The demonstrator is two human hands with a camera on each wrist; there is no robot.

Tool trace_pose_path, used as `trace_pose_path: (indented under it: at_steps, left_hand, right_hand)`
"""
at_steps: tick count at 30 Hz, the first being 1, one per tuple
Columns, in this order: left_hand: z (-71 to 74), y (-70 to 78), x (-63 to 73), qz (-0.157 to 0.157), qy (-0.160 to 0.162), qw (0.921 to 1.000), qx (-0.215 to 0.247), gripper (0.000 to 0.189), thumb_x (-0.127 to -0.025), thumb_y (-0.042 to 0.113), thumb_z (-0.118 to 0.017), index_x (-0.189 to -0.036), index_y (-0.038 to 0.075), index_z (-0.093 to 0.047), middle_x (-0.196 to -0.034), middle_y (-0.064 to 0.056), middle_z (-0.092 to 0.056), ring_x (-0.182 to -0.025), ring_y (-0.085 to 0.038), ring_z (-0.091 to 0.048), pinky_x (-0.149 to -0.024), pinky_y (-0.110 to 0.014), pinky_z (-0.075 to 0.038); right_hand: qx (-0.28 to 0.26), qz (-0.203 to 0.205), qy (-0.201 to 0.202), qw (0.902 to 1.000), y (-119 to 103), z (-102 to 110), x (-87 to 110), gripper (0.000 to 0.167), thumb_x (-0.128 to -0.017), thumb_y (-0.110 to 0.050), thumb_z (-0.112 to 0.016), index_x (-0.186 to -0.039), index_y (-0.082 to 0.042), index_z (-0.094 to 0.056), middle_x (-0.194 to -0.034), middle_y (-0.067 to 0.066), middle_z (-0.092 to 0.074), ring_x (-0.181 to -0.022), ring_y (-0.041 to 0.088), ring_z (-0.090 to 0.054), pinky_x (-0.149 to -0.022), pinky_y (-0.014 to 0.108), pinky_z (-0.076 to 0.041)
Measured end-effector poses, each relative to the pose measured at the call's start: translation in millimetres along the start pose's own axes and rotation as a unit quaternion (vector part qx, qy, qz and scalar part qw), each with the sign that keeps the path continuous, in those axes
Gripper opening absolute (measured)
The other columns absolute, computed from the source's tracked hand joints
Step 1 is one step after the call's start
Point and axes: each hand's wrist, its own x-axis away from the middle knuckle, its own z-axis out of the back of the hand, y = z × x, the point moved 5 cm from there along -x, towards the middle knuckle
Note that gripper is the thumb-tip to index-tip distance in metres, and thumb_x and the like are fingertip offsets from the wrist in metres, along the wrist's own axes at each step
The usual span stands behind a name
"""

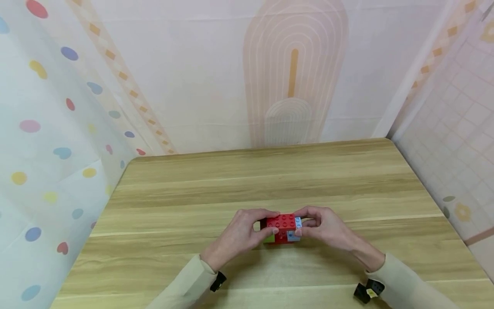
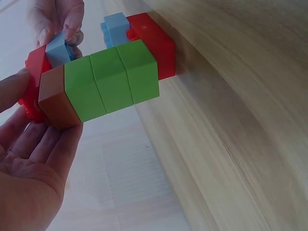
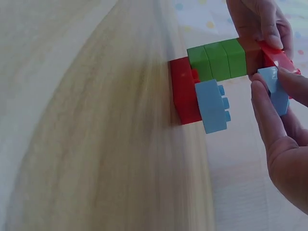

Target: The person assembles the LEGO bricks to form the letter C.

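Note:
A toy building-brick structure stands on the table (image 1: 185, 184). Its base is a red brick (image 2: 161, 48) with a light blue brick (image 3: 211, 107) at one end. From the other end rises a column of green bricks (image 2: 110, 79), capped by a brown brick (image 2: 57, 91). Across the top lies another red brick (image 1: 283, 222), its studs facing up. My left hand (image 1: 239, 234) grips this red brick at its left end, over the brown one. With thumb and fingers my right hand (image 1: 328, 229) pinches an upper light blue brick (image 3: 273, 89) against the red brick's right end.
Black wrist cameras are strapped at the left sleeve (image 1: 185, 283) and the right sleeve (image 1: 405, 274). Patterned cloth (image 1: 200, 86) hangs behind the table's back edge and along both sides.

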Motion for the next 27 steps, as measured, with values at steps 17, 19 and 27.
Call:
trace_pose_path:
  at_steps: [17,19,27]
  left_hand:
    - [-4.0,-5.1,6.8,-0.005,0.007,0.9999,0.010,0.054,-0.091,0.029,-0.074,-0.139,0.011,-0.056,-0.133,0.000,-0.063,-0.115,-0.010,-0.060,-0.095,-0.034,-0.053]
    - [-3.4,-7.1,8.3,0.009,0.003,0.9997,0.025,0.061,-0.090,0.028,-0.075,-0.143,0.013,-0.051,-0.136,0.002,-0.060,-0.118,-0.010,-0.058,-0.099,-0.037,-0.050]
    - [-4.9,-21.3,16.0,0.037,-0.009,0.9989,0.029,0.072,-0.084,0.022,-0.081,-0.145,0.009,-0.046,-0.138,-0.005,-0.056,-0.121,-0.019,-0.056,-0.100,-0.034,-0.049]
  right_hand:
    - [0.234,0.088,0.022,0.9679,-23.0,1.9,1.5,0.034,-0.088,-0.015,-0.076,-0.119,-0.009,-0.064,-0.117,0.003,-0.065,-0.102,0.018,-0.065,-0.086,0.031,-0.056]
    - [0.272,0.105,0.030,0.9560,-25.9,1.0,2.5,0.034,-0.087,-0.014,-0.077,-0.118,-0.009,-0.064,-0.117,0.001,-0.063,-0.100,0.016,-0.064,-0.086,0.032,-0.057]
    - [0.345,0.112,0.052,0.9306,-29.4,0.4,6.0,0.039,-0.087,-0.022,-0.077,-0.121,-0.010,-0.065,-0.117,-0.001,-0.062,-0.103,0.016,-0.062,-0.087,0.038,-0.055]
